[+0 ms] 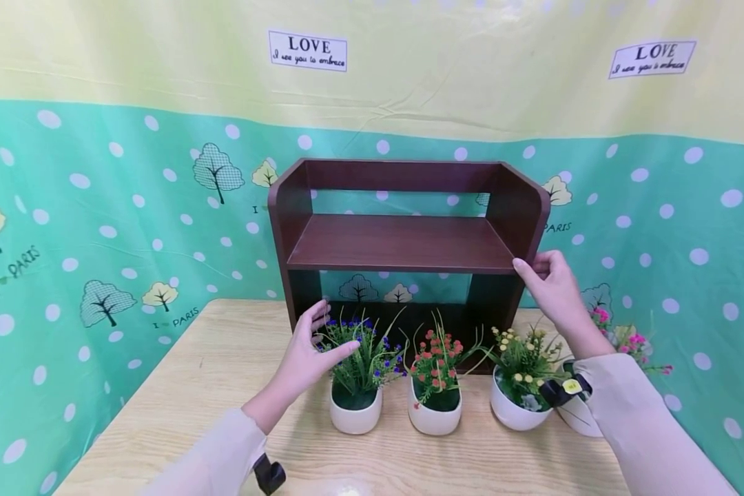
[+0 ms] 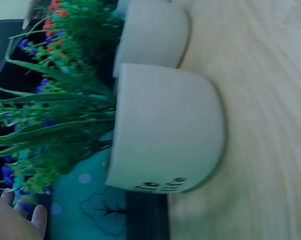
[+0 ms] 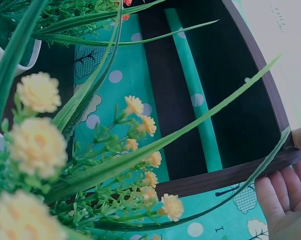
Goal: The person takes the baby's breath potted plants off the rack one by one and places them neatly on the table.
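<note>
A dark brown two-tier shelf (image 1: 403,241) stands upright at the back of the table. My right hand (image 1: 554,289) pinches its right side panel near the middle board, thumb in front and fingers (image 3: 275,187) round the outer side. Fingers spread, my left hand (image 1: 306,355) is beside the shelf's lower left side, next to a white pot with blue flowers (image 1: 355,413). That pot (image 2: 165,125) fills much of the left wrist view, leaves towards the hand. Pots with red flowers (image 1: 435,417) and yellow flowers (image 1: 517,410) stand to its right, before the shelf.
Behind my right wrist, a pot with pink flowers (image 1: 579,419) is partly hidden. The wooden table (image 1: 180,399) has its left edge slanting away. A green and yellow patterned curtain (image 1: 130,227) hangs behind the shelf and along both sides.
</note>
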The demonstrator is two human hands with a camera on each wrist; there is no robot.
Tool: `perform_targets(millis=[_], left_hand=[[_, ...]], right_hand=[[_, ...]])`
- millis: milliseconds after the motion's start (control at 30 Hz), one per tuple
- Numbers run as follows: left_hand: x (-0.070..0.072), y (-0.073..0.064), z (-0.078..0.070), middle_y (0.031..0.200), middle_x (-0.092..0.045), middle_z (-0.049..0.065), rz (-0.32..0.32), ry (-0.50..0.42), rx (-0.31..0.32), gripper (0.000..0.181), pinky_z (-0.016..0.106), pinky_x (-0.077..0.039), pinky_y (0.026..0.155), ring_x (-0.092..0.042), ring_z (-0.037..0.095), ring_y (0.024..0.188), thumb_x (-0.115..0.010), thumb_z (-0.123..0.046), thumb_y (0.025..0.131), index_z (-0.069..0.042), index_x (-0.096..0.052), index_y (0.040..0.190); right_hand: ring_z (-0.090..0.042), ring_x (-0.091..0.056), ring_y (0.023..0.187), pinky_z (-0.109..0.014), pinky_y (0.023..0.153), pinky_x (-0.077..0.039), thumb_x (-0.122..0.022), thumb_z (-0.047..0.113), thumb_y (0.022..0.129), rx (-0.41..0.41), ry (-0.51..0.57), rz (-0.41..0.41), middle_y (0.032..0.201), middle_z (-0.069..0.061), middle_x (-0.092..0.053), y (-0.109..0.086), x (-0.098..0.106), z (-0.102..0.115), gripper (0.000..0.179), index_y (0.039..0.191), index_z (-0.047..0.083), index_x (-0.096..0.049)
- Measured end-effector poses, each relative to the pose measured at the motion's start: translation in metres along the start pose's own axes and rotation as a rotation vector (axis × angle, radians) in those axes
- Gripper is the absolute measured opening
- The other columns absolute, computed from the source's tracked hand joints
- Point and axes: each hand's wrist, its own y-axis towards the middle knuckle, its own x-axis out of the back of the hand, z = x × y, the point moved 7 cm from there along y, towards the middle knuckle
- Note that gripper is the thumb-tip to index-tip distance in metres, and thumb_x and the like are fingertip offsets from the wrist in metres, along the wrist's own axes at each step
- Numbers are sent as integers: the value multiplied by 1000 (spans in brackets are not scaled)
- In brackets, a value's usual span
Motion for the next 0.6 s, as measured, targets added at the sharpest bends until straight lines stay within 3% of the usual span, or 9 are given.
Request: perform_targets(millis=[300,600], left_hand=[[22,11,-18,154,-34,8,-19,55,-31,90,51,-35,110,-37,26,140,-82,-38,84,-16,-31,154],[46,17,-34,148,-42,7,-37,89,-88,81,52,-39,105,-46,27,132,-81,-35,86,-14,-37,150]], right_hand=[[-24,-48,95,-21,68,-43,-53,46,102,10,-1,-6,116,-20,-51,0,0,2,62,129,-8,-40],[-24,-48,98,-24,70,-44,-53,47,102,4,3,-9,117,-20,-50,-1,-2,2,62,131,-6,-39]])
